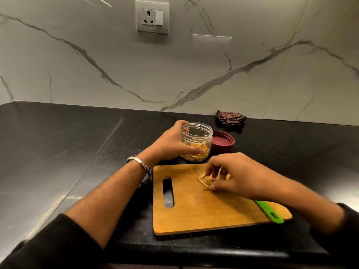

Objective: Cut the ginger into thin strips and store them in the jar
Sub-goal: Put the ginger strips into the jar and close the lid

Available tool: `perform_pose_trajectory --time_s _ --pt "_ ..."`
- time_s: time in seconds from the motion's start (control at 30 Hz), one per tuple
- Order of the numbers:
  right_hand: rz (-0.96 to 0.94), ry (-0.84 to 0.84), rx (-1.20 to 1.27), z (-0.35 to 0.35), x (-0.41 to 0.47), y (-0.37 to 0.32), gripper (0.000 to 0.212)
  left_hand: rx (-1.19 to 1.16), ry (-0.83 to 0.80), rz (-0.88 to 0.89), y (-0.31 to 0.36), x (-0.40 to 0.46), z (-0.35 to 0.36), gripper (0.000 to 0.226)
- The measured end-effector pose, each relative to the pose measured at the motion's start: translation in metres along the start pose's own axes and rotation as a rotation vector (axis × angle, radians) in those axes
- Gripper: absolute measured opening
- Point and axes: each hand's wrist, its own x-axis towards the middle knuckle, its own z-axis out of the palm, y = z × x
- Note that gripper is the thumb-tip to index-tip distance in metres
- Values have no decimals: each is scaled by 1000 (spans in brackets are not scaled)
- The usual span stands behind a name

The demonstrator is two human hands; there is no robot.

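Observation:
A clear plastic jar [196,140] stands just behind the wooden cutting board [196,208], its bottom filled with pale ginger strips. My left hand [171,146] grips the jar from its left side. A small cluster of ginger strips [204,181] lies on the far part of the board. My right hand [235,175] hovers over them with curled fingers and pinches some between thumb and fingertips. A green knife handle [269,211] sticks out from under my right forearm at the board's right edge; the blade is hidden.
The jar's maroon lid [223,141] lies upside down right of the jar. A folded dark checked cloth [230,118] sits near the marble wall. The board lies on a black stone counter [77,144], close to its front edge. A wall socket [152,17] is above.

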Motion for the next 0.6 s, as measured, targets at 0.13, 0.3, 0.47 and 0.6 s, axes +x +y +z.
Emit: perform_pose_trajectory --time_s 0.13,0.3,0.47,0.6 --pt "15 -35 37 -1 10 -2 58 4 5 9 1 0 1 101" --pt "-18 -157 23 4 13 -6 66 10 10 12 1 0 0 103" --pt "-85 -128 28 3 12 -7 21 11 13 14 1 -1 1 102" --pt "-111 -99 0 -1 9 -8 13 9 10 10 1 -1 0 102"
